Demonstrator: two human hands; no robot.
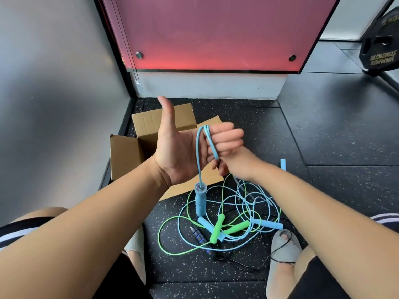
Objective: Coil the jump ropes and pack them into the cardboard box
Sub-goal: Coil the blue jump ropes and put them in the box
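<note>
My left hand [181, 147] is raised palm toward me, thumb up, its fingers curled round loops of a light blue jump rope [199, 152]. That rope's blue foam handle [200, 199] hangs below the palm. My right hand [228, 167] sits just under the left fingers, mostly hidden, and pinches the same rope where it leaves the loops. An open cardboard box [138, 152] stands on the floor behind my left hand. A tangle of green [216, 231], blue [267, 224] and black [198, 235] ropes with handles lies on the floor below my hands.
The floor is black speckled rubber matting [323, 137]. A grey wall runs along the left, a red panel [216, 35] stands at the back, and a weight plate [380, 46] leans at far right. My feet in grey slippers [285, 247] flank the rope pile.
</note>
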